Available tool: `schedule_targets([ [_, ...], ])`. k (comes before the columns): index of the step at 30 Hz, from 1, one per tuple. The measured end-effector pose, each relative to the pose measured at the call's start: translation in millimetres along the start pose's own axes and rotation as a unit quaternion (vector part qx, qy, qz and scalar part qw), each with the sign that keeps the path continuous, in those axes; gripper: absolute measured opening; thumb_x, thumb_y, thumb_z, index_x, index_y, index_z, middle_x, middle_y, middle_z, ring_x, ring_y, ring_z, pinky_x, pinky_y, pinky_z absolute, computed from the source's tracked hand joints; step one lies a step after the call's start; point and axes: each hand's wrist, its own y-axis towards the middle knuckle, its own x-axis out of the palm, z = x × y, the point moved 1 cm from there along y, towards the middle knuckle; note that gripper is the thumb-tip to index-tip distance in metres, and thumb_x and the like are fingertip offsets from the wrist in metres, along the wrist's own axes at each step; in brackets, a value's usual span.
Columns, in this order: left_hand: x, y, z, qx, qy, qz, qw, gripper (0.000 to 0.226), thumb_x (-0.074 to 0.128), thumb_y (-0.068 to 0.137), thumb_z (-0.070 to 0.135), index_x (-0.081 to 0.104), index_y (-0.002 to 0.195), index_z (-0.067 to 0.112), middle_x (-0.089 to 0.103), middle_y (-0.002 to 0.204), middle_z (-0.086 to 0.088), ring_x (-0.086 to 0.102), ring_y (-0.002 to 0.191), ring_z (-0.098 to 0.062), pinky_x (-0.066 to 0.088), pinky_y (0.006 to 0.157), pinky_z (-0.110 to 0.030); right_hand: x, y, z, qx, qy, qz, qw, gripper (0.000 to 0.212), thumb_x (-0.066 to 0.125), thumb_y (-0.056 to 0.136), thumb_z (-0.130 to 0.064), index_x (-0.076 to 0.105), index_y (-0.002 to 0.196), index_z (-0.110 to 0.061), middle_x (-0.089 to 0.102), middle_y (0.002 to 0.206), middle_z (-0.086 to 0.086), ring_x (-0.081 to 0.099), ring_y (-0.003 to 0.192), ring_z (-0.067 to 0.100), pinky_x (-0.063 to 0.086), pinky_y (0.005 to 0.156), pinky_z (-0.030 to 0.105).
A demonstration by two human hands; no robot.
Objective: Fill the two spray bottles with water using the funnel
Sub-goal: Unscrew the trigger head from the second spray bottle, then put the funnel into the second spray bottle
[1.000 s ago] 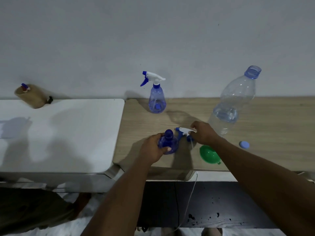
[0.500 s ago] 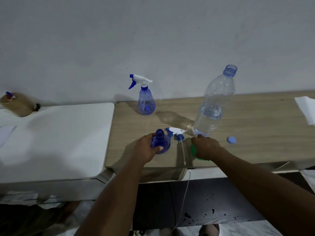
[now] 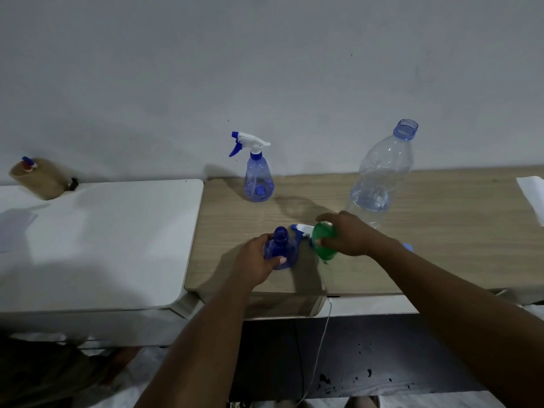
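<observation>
My left hand [image 3: 255, 262] grips an open blue spray bottle [image 3: 281, 248] standing on the wooden table [image 3: 426, 245] near its front edge. Its white and blue spray head [image 3: 300, 229] lies on the table just behind, partly hidden. My right hand [image 3: 348, 235] holds the green funnel [image 3: 323, 244] lifted just right of that bottle. A second spray bottle [image 3: 256, 175], with its trigger head on, stands at the back by the wall. A large clear water bottle [image 3: 379, 184], uncapped and partly filled, stands behind my right hand.
A small blue cap [image 3: 408, 247] lies on the wood behind my right forearm. A white table [image 3: 103, 240] adjoins on the left, with a brown roll [image 3: 38, 178] at its back. White paper [image 3: 532, 195] lies at the far right edge.
My right hand went from the spray head to the green funnel, picked it up and carried it left toward the open bottle. My left hand kept its grip on the bottle.
</observation>
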Motion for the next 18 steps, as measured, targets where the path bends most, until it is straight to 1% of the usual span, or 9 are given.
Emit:
schedule_targets([
  [2, 0, 1, -2, 0.004, -0.004, -0.001, 1.000, 0.054, 0.082, 0.076, 0.020, 0.060, 0.126, 0.019, 0.066, 0.114, 0.000, 0.061, 0.099, -0.017, 0.041, 0.081, -0.024, -12, 3, -10, -0.019, 0.052, 0.027, 0.998, 0.058, 0.070, 0.087, -0.043, 0.049, 0.140, -0.029, 0.053, 0.123, 0.012, 0.055, 0.108, 0.024, 0.042, 0.085, 0.028],
  [3, 1, 1, -2, 0.003, -0.006, -0.001, 1.000, 0.056, 0.083, 0.075, 0.022, 0.060, 0.126, 0.018, 0.066, 0.115, 0.000, 0.062, 0.101, -0.018, 0.042, 0.082, -0.024, -16, 4, -15, -0.029, 0.082, 0.047, 0.995, 0.055, 0.071, 0.086, -0.043, 0.051, 0.136, -0.029, 0.055, 0.121, 0.011, 0.057, 0.105, 0.023, 0.043, 0.083, 0.027],
  [5, 0, 0, -1, 0.006, -0.010, 0.000, 1.000, 0.058, 0.085, 0.074, 0.023, 0.060, 0.127, 0.019, 0.067, 0.116, -0.001, 0.062, 0.104, -0.019, 0.044, 0.085, -0.026, -23, 4, -28, -0.045, 0.165, 0.085, 0.982, 0.050, 0.075, 0.084, -0.040, 0.054, 0.127, -0.026, 0.058, 0.116, 0.006, 0.060, 0.100, 0.021, 0.050, 0.078, 0.027],
  [8, 0, 0, -2, 0.001, -0.012, -0.002, 1.000, 0.060, 0.085, 0.073, 0.024, 0.060, 0.128, 0.021, 0.067, 0.120, -0.001, 0.062, 0.108, -0.021, 0.047, 0.092, -0.031, -27, 0, -50, -0.053, 0.283, 0.148, 0.946, 0.047, 0.082, 0.078, -0.036, 0.054, 0.113, -0.023, 0.061, 0.107, 0.001, 0.065, 0.096, 0.019, 0.061, 0.073, 0.032],
  [10, 1, 0, -2, -0.003, -0.013, -0.004, 1.000, 0.061, 0.084, 0.072, 0.024, 0.059, 0.127, 0.024, 0.066, 0.121, 0.000, 0.062, 0.108, -0.021, 0.049, 0.096, -0.038, -24, -1, -59, -0.064, 0.333, 0.186, 0.922, 0.046, 0.085, 0.074, -0.035, 0.054, 0.105, -0.021, 0.062, 0.103, 0.003, 0.068, 0.094, 0.019, 0.063, 0.073, 0.038],
  [12, 1, 1, 1, -0.011, -0.028, -0.013, 0.999, 0.061, 0.084, 0.072, 0.024, 0.058, 0.127, 0.024, 0.066, 0.119, 0.003, 0.063, 0.108, -0.020, 0.049, 0.097, -0.043, -17, -1, -65, -0.078, 0.352, 0.214, 0.908, 0.046, 0.087, 0.071, -0.035, 0.054, 0.098, -0.020, 0.065, 0.101, 0.002, 0.070, 0.094, 0.018, 0.063, 0.077, 0.038],
  [14, 1, 1, 3, -0.014, -0.027, -0.022, 0.999, 0.059, 0.083, 0.073, 0.023, 0.058, 0.127, 0.022, 0.064, 0.115, 0.008, 0.063, 0.105, -0.019, 0.050, 0.096, -0.041, -7, 0, -67, -0.093, 0.353, 0.233, 0.902, 0.047, 0.089, 0.068, -0.038, 0.055, 0.095, -0.020, 0.067, 0.100, 0.002, 0.071, 0.094, 0.017, 0.062, 0.079, 0.039],
  [16, 1, 1, 4, -0.012, -0.027, -0.022, 0.999, 0.060, 0.082, 0.070, 0.026, 0.058, 0.124, 0.028, 0.066, 0.114, 0.007, 0.066, 0.100, -0.020, 0.052, 0.093, -0.043, 2, 0, -69, -0.107, 0.337, 0.243, 0.903, 0.048, 0.089, 0.067, -0.039, 0.055, 0.094, -0.019, 0.066, 0.101, 0.002, 0.069, 0.094, 0.017, 0.061, 0.078, 0.038],
  [18, 1, 1, 2, -0.012, -0.021, -0.020, 1.000, 0.062, 0.081, 0.068, 0.029, 0.057, 0.125, 0.031, 0.068, 0.117, 0.005, 0.068, 0.096, -0.022, 0.054, 0.090, -0.045, 10, -1, -68, -0.118, 0.325, 0.248, 0.905, 0.049, 0.090, 0.067, -0.038, 0.056, 0.096, -0.017, 0.065, 0.102, 0.001, 0.068, 0.095, 0.015, 0.061, 0.078, 0.034],
])
